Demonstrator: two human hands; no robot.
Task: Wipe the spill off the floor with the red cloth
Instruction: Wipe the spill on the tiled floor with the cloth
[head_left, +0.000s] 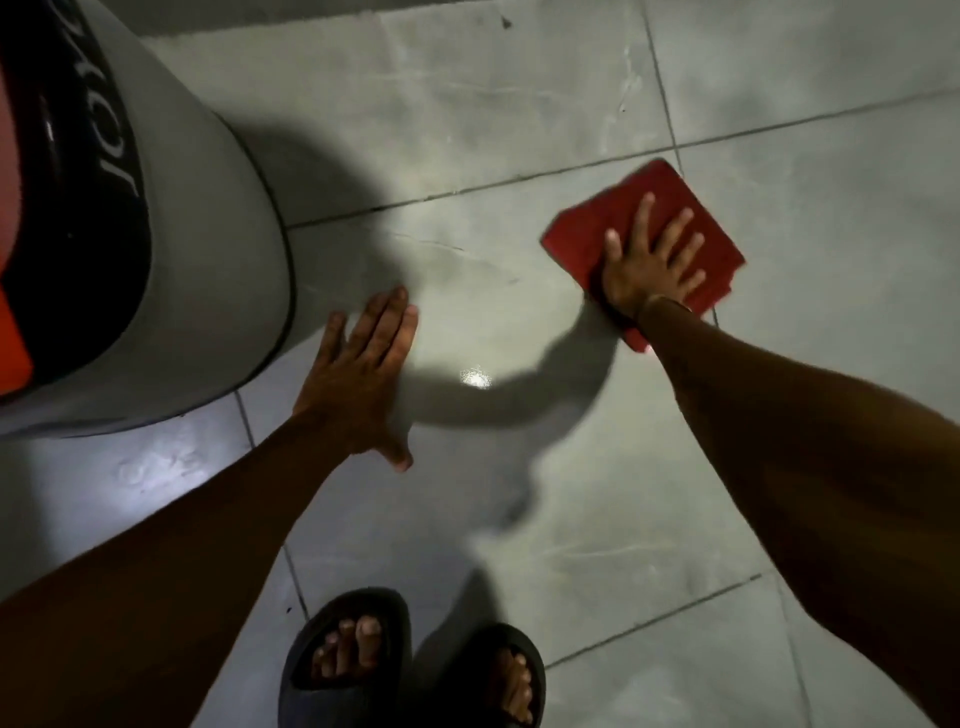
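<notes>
A folded red cloth (657, 208) lies flat on the grey tiled floor (519, 104) at the right of centre. My right hand (652, 265) presses down on it with fingers spread, palm covering the cloth's near half. My left hand (363, 374) rests flat on the bare tile to the left, fingers together, holding nothing. Between the two hands the tile shows a faint wet sheen with a curved edge (467, 270) and a small bright glint (475, 378).
A large grey rounded body with black and orange parts (156, 234) fills the left side, close to my left hand. My feet in dark slide sandals (353, 660) stand at the bottom centre. Dark grout lines cross the floor.
</notes>
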